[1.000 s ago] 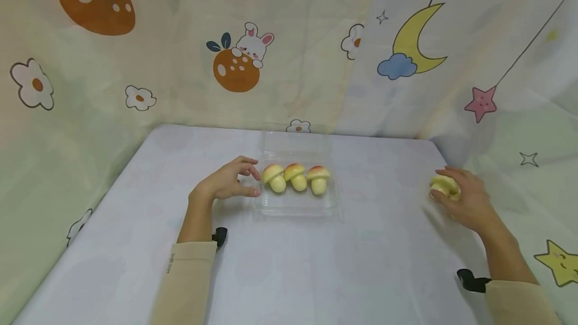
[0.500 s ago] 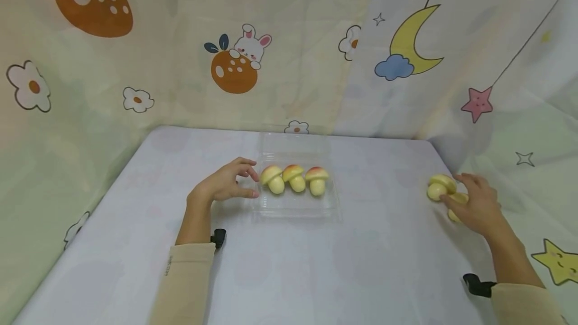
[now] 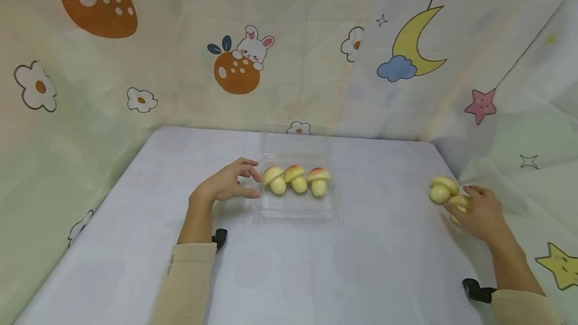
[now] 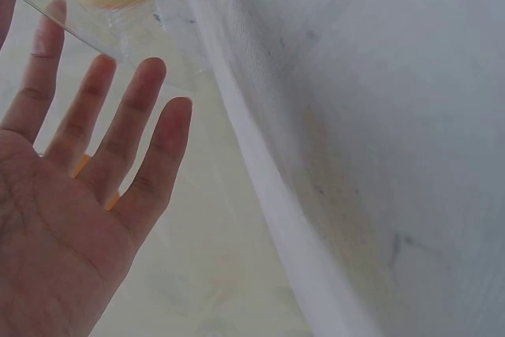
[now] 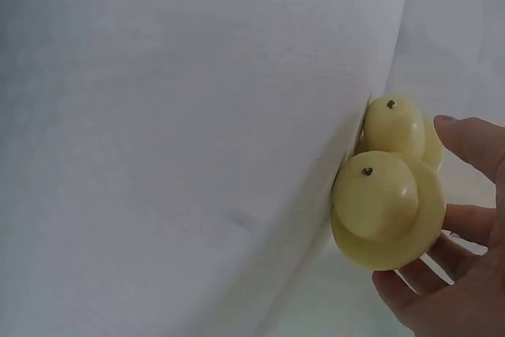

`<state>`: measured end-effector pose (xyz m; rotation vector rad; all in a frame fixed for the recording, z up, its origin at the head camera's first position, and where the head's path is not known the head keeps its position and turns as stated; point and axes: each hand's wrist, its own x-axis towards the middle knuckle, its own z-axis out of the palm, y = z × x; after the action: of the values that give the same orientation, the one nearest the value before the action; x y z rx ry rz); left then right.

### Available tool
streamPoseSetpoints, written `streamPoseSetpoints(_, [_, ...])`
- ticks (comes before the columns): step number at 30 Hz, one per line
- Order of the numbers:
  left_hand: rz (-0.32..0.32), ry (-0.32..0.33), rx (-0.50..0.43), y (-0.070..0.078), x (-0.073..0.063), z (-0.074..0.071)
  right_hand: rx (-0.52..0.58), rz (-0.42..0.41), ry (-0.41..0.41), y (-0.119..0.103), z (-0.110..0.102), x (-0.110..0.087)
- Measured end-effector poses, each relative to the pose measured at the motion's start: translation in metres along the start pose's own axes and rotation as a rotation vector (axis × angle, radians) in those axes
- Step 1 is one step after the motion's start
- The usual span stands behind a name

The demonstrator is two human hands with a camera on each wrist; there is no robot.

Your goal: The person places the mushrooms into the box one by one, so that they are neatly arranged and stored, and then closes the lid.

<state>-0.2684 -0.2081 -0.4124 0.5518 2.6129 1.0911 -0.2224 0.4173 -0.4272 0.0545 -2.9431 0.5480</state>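
My left hand [image 3: 230,182], fingers spread and gently bent, is at the left edge of a clear plastic box [image 3: 298,209]. Whether it touches the box is hard to tell; its fingers [image 4: 126,124] also show in the left wrist view. Three toy mushrooms [image 3: 318,183], yellow with reddish caps, lie in a row inside. At the table's right edge, my right hand [image 3: 480,214] has thumb and fingers parted around the nearer of two pale yellow toy mushrooms [image 5: 375,203]. Fingertips meet its cap; the thumb appears apart from it. The other mushroom [image 3: 442,189] lies just beyond.
The box's clear lid [image 3: 295,144] lies folded back toward the rear. A white cloth covers the table [image 3: 361,265], and a printed curtain [image 3: 298,64] rises along its back and sides. Black wrist-worn devices [image 3: 478,291] stick out near both cuffs.
My right hand has slid off the farther mushroom, back toward me and rightward, to the nearer one, uncovering the farther. My left hand stays by the box.
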Motion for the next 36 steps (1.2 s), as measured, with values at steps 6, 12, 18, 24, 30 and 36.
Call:
streamPoseSetpoints(6, [-0.011, 0.001, 0.001, 0.0, 0.001, 0.001, -0.041, -0.012, -0.019, 0.003, 0.001, -0.001])
streamPoseSetpoints(12, [-0.013, -0.001, 0.004, -0.001, 0.002, 0.002, -0.022, -0.011, -0.041, 0.007, 0.003, -0.001])
streamPoseSetpoints(18, [-0.012, -0.005, -0.002, 0.0, 0.002, 0.001, 0.019, 0.039, -0.119, 0.01, 0.005, -0.005])
streamPoseSetpoints(24, [-0.011, -0.002, -0.005, 0.0, 0.001, 0.001, 0.003, 0.044, -0.138, 0.01, 0.001, -0.007])
streamPoseSetpoints(30, [-0.008, -0.001, -0.008, 0.001, 0.001, 0.001, -0.021, 0.029, -0.125, 0.012, -0.001, -0.008])
streamPoseSetpoints(36, [-0.008, -0.001, -0.007, 0.001, 0.001, 0.0, 0.02, 0.041, -0.056, 0.01, -0.001, -0.009])
